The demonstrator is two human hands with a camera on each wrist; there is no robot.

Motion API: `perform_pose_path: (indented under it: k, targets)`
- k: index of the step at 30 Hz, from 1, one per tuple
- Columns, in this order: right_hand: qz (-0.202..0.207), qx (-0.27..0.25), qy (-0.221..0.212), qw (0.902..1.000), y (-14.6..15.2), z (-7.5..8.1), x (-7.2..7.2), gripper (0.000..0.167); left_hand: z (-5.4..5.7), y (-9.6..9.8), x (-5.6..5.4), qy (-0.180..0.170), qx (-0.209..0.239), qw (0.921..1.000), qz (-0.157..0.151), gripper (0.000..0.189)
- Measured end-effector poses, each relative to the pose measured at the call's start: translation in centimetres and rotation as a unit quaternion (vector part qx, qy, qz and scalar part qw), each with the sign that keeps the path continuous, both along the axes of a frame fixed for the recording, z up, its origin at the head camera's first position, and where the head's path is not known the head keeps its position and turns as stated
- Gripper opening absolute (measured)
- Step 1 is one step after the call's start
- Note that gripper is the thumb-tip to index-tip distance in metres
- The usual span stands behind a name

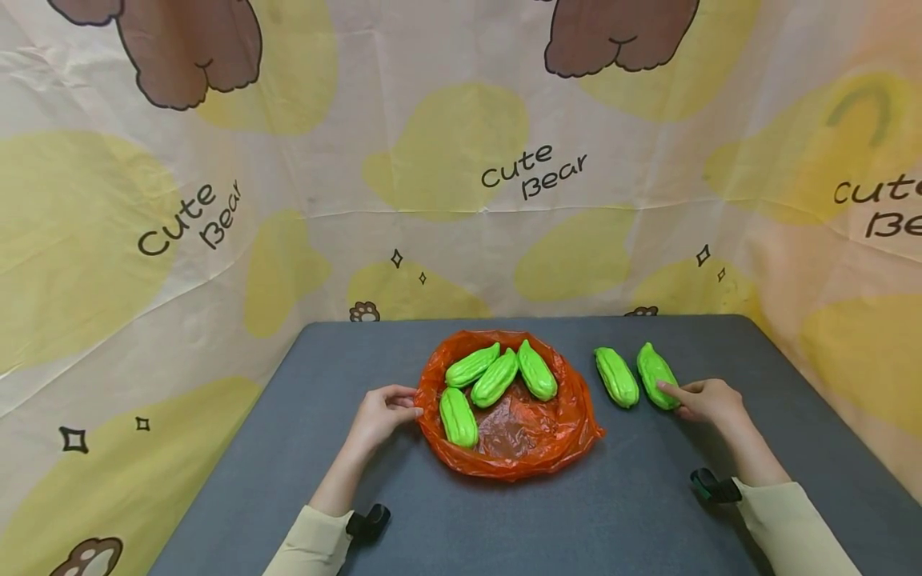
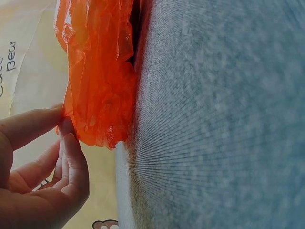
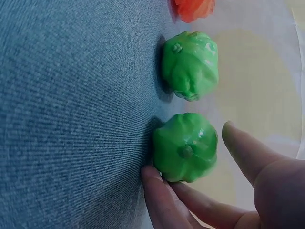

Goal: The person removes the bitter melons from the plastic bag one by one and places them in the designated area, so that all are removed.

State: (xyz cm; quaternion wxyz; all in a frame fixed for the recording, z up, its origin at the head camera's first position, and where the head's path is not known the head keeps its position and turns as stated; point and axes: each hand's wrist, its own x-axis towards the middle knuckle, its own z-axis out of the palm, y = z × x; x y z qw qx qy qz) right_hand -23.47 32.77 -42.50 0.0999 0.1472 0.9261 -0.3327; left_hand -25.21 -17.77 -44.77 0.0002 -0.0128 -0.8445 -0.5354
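Observation:
My left hand (image 1: 385,416) pinches the left rim of an orange-red plastic bag (image 1: 547,460), thumb and fingertips on its thin film (image 2: 97,86). The bag is spread round and wide on the table, its rim rolled outward. Several bright green, ridged bitter melons (image 1: 458,418) lie inside it, at the back and left. To the bag's right, two more lie side by side on the table. Around the near end of the outer bitter melon (image 1: 654,372) is my right hand (image 1: 709,400). In the right wrist view its fingertips touch one side, while the thumb stands apart from the other.
The inner loose bitter melon (image 1: 616,378) lies between the bag and the one at my right hand. Everything stands on a dark grey table (image 1: 547,528). A printed cloth (image 1: 446,160) hangs behind the table's far edge and along both sides.

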Motion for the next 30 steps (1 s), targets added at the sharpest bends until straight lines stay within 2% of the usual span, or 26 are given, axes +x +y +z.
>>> perform_pose_path:
  k: [6,15,30]
  targets:
    - [0.001,-0.004,0.016,0.9999,0.13,-0.23,0.09,0.087,0.01,0.05,-0.02,-0.003,-0.001,1.0000,0.004,0.033]
    - [0.007,0.005,0.017,0.9998,-0.15,-0.35,0.01,0.090,-0.09,0.08,-0.16,0.000,-0.007,1.0000,0.004,0.031]
    - [0.007,-0.021,0.010,0.9997,-0.45,-0.70,-0.28,0.093,0.11,0.18,-0.01,-0.004,-0.002,1.0000,0.004,0.033]
